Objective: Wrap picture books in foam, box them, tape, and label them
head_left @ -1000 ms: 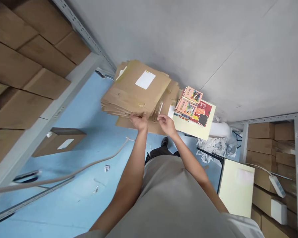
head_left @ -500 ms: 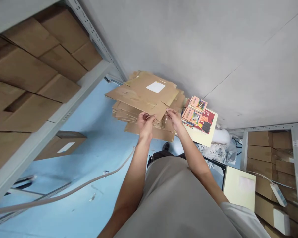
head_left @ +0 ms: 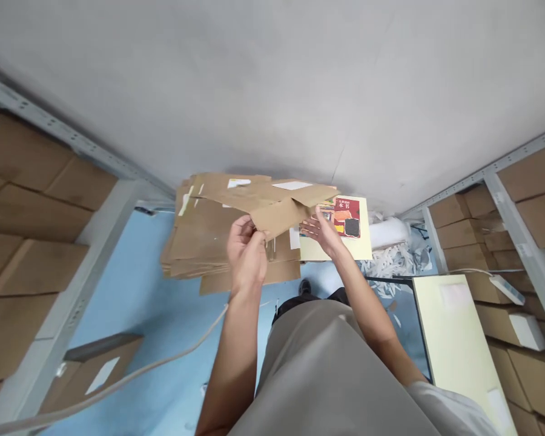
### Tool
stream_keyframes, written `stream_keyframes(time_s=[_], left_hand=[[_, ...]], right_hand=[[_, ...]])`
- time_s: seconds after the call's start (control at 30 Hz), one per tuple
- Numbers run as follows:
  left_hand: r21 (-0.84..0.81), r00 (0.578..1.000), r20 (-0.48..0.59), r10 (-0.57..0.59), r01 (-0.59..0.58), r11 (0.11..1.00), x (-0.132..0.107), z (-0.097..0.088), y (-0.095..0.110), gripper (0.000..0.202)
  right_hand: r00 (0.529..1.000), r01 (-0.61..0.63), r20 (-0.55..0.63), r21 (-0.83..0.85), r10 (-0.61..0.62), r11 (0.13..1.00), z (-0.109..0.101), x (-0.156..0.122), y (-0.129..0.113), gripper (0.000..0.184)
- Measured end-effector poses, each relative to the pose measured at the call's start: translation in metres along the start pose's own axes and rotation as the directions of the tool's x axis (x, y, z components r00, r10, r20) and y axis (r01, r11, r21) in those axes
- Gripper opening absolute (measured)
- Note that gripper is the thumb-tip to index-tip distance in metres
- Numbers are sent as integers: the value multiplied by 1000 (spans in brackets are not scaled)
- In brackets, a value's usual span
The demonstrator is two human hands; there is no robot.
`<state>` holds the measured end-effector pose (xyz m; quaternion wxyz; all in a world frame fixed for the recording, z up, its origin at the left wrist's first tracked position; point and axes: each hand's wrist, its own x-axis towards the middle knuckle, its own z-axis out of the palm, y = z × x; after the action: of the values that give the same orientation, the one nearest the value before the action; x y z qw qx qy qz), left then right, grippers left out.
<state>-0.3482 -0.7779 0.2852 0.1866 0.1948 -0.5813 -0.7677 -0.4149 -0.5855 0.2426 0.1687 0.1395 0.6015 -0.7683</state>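
Note:
A flattened brown cardboard box (head_left: 272, 203) with white labels is lifted above a stack of flattened cardboard boxes (head_left: 200, 242) on the blue floor. My left hand (head_left: 245, 254) is closed on its near edge, fingers curled around the flap. My right hand (head_left: 320, 230) grips the right part of the same flap, fingers partly spread under it. Just right of the lifted box, a pile of colourful books with a red cover (head_left: 347, 217) on top lies on a pale yellow board (head_left: 363, 245).
Metal shelving with brown cartons stands at the left (head_left: 36, 242) and at the right (head_left: 518, 206). A grey wall (head_left: 272, 91) is ahead. A pale cable (head_left: 154, 369) crosses the floor. White shredded paper (head_left: 390, 263), a second yellow board (head_left: 454, 339) and a white power strip (head_left: 506, 289) lie at the right.
Both hands have raised the top flattened box off the stack and tilted it up. The head view has swung so the wall fills more of the frame.

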Motion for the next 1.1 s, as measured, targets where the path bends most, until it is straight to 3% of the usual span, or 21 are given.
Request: stream_keyframes(time_s=[0.1,0.2,0.27,0.33,0.43,0.53,0.6,0.8,0.87,0.97,1.03,1.1], left_hand=[[-54,969,227,-97,112,992,-17,26,10,45],[-36,863,455,-220,264,964,-33,57,7,46],[3,746,594,-300,370,929,-43,80,-1,53],[69,594,713,-371,468,881,-55,106,-11,65],[188,383,803,-457,564,804,-78,150,-31,74],[286,255,806,-533,621,730,-110,201,-58,62],[344,214,780,-589,640,687,-136,235,-79,56],[456,158,724,-671,620,638,-236,316,-140,46],[465,142,755,-640,571,676,-271,339,-157,49],[486,133,788,-601,466,739,-325,376,-182,58],[516,123,790,-600,394,760,-360,404,-199,65],[552,80,797,-599,308,775,-395,431,-214,71]], right_hand=[[988,124,-106,71,-117,990,-35,-22,-26,64],[919,311,-277,75,-280,948,-84,-58,-49,53],[864,386,-379,76,-332,919,-122,-90,-59,43],[815,419,-472,75,-338,905,-160,-126,-62,37],[711,444,-628,49,-318,895,-211,-185,-53,35],[587,456,-762,33,-273,889,-252,-243,-28,33],[535,449,-816,53,-221,892,-275,-277,-5,32],[388,426,-921,140,-40,894,-354,-355,83,39],[275,417,-960,174,59,892,-392,-385,114,46],[16,385,-982,181,190,905,-454,-443,153,54],[-130,354,-974,130,186,926,-495,-485,168,61],[-214,299,-970,51,119,953,-534,-523,177,70]])
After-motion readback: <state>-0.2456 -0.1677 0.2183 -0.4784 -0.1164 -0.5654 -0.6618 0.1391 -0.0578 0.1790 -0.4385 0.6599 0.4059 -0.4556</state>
